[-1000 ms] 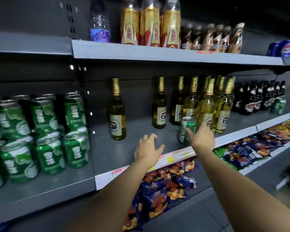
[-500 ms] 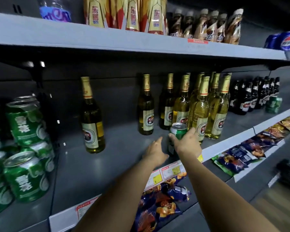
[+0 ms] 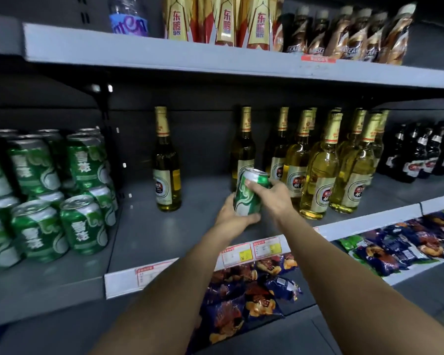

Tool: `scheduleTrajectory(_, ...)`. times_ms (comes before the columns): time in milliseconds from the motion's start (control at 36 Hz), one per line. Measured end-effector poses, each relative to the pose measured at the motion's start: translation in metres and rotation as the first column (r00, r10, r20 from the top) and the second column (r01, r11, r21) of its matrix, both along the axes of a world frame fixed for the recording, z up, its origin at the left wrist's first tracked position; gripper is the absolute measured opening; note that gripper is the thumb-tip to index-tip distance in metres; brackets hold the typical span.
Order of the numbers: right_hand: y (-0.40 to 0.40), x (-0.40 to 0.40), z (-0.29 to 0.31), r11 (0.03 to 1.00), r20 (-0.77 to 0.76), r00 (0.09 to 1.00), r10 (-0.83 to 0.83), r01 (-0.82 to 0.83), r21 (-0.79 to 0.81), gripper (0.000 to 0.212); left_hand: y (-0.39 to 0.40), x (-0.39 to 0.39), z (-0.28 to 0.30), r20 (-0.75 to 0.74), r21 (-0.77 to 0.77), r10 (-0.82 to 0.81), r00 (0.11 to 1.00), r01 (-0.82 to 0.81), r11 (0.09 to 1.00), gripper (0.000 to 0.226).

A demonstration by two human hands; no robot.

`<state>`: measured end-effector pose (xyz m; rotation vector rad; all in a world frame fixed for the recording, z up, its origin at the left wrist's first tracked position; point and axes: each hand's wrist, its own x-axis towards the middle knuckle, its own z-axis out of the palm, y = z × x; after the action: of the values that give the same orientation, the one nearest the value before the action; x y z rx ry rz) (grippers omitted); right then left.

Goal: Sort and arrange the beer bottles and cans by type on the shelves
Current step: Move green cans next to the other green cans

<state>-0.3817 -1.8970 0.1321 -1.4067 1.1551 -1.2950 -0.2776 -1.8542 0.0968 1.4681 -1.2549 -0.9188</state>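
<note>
A green beer can [image 3: 249, 194] is lifted and tilted over the middle shelf [image 3: 164, 237]. My right hand [image 3: 274, 198] grips its upper side, and my left hand [image 3: 235, 217] cups it from below and from the left. Behind it stand several gold-capped yellow beer bottles [image 3: 321, 170]. A lone bottle of the same kind [image 3: 166, 165] stands apart to the left. Stacked green cans [image 3: 59, 190] of the same kind fill the left shelf bay. Dark beer bottles [image 3: 420, 155] stand at the far right.
The upper shelf [image 3: 215, 57] carries gold-and-red drink bottles [image 3: 228, 21] and brown coffee bottles [image 3: 351, 32]. Snack bags [image 3: 246, 298] lie on the lower shelf below my arms. Price tags [image 3: 251, 249] line the middle shelf's front edge.
My right hand closed on the green can and lifted it off the shelf, tilting it. My left hand came in under it and now holds it too.
</note>
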Motion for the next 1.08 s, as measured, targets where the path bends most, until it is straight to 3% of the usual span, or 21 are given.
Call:
scheduleTrajectory(111, 0.025, 0.02, 0.007, 0.982, 0.155, 0.974, 0.167, -0.178, 0.059, 0.022, 0.038, 0.015, 0.009, -0.084, -0.027, 0.082, 0.993, -0.084, 0.996, 0.049)
scheduleTrajectory(250, 0.046, 0.046, 0.001, 0.917, 0.205, 0.92, 0.333, -0.366, 0.156, 0.041, 0.083, 0.037, 0.013, -0.107, -0.094, 0.256, 0.961, -0.266, 0.959, 0.052)
scheduleTrajectory(361, 0.068, 0.072, 0.002, 0.854, 0.213, 0.868, 0.448, -0.486, 0.185, 0.041, 0.108, 0.062, 0.011, 0.149, -0.149, 0.471, 0.869, -0.452, 0.88, 0.075)
scheduleTrajectory(472, 0.098, 0.112, 0.005, 0.861, 0.151, 0.869, 0.471, -0.49, 0.139, 0.053, 0.133, 0.08, 0.01, 0.303, -0.252, 0.606, 0.736, -0.551, 0.795, 0.072)
scheduleTrajectory(583, 0.123, 0.146, 0.019, 0.872, 0.151, 0.87, 0.47, -0.484, 0.073, 0.044, 0.155, 0.11, 0.01, 0.329, -0.269, 0.591, 0.737, -0.526, 0.807, 0.073)
scheduleTrajectory(722, 0.143, 0.183, 0.04, 0.835, 0.07, 0.835, 0.545, -0.548, 0.036, 0.047, 0.187, 0.161, 0.029, 0.212, -0.221, 0.434, 0.875, -0.39, 0.894, 0.075)
scheduleTrajectory(861, 0.174, 0.237, 0.046, 0.859, 0.139, 0.851, 0.506, -0.512, 0.012, 0.036, 0.212, 0.213, 0.045, 0.24, -0.251, 0.561, 0.792, -0.507, 0.824, 0.073)
scheduleTrajectory(972, 0.198, 0.272, 0.051, 0.855, -0.034, 0.857, 0.515, -0.516, -0.06, 0.04, 0.228, 0.251, 0.051, 0.283, -0.273, 0.619, 0.733, -0.557, 0.784, 0.07)
scheduleTrajectory(1083, 0.21, 0.301, 0.051, 0.893, -0.16, 0.895, 0.416, -0.435, -0.114, 0.057, 0.237, 0.286, 0.049, 0.321, -0.271, 0.565, 0.76, -0.498, 0.824, 0.082)
